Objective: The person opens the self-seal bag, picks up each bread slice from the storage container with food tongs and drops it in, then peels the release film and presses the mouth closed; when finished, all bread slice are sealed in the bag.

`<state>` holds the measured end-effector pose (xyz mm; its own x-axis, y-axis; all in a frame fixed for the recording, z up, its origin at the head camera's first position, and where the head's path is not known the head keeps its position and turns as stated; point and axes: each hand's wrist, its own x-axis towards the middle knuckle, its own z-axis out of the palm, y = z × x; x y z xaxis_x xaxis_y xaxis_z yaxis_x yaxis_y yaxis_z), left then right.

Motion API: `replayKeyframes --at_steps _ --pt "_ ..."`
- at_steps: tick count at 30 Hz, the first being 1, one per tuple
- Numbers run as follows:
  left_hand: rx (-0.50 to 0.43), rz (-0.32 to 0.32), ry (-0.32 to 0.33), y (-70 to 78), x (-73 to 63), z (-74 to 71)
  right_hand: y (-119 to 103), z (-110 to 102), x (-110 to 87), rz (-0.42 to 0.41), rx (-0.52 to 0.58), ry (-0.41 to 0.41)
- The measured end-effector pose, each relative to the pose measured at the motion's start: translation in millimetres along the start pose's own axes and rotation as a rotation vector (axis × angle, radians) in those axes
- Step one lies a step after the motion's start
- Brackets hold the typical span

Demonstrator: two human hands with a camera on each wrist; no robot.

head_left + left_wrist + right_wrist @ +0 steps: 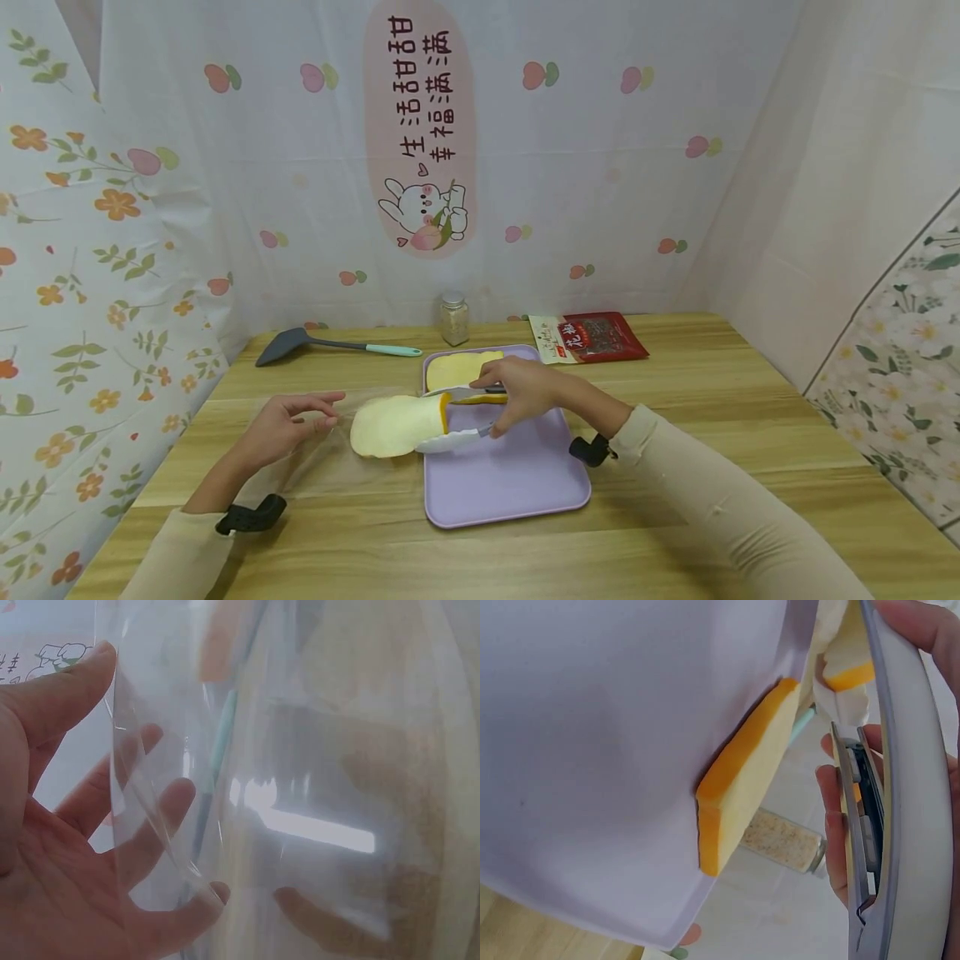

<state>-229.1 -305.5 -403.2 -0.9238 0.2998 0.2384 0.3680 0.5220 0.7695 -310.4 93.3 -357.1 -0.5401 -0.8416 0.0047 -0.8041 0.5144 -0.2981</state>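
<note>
My right hand [528, 387] grips a pair of tongs [450, 442] with pale, scalloped ends. Between those ends is a bread slice [393, 427], pale yellow with an orange crust, carried past the left edge of the lavender tray [510, 487]. A second bread slice [459, 369] lies at the tray's far end; the right wrist view shows its crust against the rim. My left hand [288, 427] holds a clear plastic bag [315, 825], thumb at its edge and other fingers seen through the film. In the head view the carried slice overlaps the bag.
At the back left lies a spatula [337, 343] with a mint handle. A small glass jar [453, 321] with a metal lid stands behind the tray. Right of it is a red and cream spice packet [592, 337]. Patterned curtains [300, 167] border the wooden table [712, 417].
</note>
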Motion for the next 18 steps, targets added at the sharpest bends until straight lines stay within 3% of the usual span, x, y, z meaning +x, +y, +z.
replayKeyframes --at_steps 18 --pt "-0.028 -0.007 0.015 5.1 -1.6 0.8 -12 1 13.6 0.002 0.049 -0.012"
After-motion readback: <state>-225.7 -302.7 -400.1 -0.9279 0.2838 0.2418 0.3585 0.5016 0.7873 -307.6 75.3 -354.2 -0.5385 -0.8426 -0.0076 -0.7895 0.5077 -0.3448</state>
